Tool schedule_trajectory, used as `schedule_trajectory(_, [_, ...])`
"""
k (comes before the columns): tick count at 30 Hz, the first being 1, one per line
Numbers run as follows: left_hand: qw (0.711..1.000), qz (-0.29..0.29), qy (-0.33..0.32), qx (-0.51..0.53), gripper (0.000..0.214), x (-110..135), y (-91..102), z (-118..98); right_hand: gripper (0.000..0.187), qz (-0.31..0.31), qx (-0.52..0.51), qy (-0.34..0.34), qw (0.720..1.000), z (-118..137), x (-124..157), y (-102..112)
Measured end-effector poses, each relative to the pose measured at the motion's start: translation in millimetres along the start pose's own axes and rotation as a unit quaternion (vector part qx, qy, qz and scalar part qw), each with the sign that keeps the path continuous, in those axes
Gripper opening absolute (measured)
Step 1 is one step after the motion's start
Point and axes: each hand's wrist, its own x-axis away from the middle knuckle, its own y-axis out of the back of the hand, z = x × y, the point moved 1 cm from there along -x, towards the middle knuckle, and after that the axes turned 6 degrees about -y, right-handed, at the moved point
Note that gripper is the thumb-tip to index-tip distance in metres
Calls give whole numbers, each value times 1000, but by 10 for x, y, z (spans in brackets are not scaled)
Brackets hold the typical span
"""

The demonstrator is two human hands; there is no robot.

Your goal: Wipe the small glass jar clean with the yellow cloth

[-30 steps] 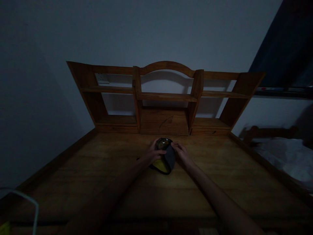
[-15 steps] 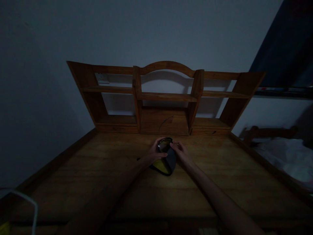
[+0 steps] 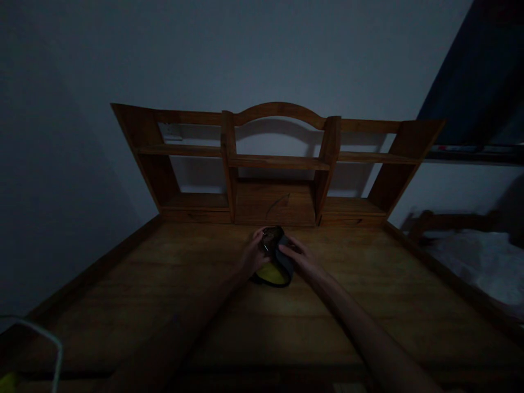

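Observation:
A grey and yellow pouch-like item (image 3: 275,274) with a black edge lies on the wooden desk top (image 3: 204,327), spread partly open. At its far end is a dark, shiny, see-through piece (image 3: 269,238) with bright glints, possibly a lens; the dim light hides its exact kind. My left hand (image 3: 252,255) is closed around the left side of the shiny piece. My right hand (image 3: 298,253) grips the grey flap on the right, thumb on top and fingers behind it. The undersides of both are hidden.
A wooden shelf unit (image 3: 278,160) stands along the desk's back edge against the wall. A pale cable (image 3: 45,332) curves at the lower left. Whitish cloth (image 3: 483,265) lies beyond the desk's raised right edge.
The shiny piece and the pouch-like item have tilted and shifted slightly away from me. My right thumb has moved down onto the grey flap, and more of it curls back.

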Motion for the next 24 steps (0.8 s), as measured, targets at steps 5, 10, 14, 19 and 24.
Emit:
schedule_trajectory(5, [1000, -20, 17, -7, 53, -2, -45, -11, 64, 33, 19, 7, 999, -2, 54, 27])
schedule_trajectory(10, [1000, -23, -4, -20, 59, 7, -85, 17, 66, 26, 32, 15, 999, 31, 69, 15])
schedule_trajectory(14, [1000, -6, -26, -6, 60, 6, -91, 25, 78, 21, 37, 47, 998, 143, 130, -28])
schedule_trajectory(19, [999, -23, -44, 3, 54, -5, -77, 15, 62, 17, 63, 79, 995, 208, 179, -60])
schedule_trajectory(24, [998, -33, -44, 1, 52, -12, -73, 26, 57, 12, 92, 84, 992, 196, 177, -71])
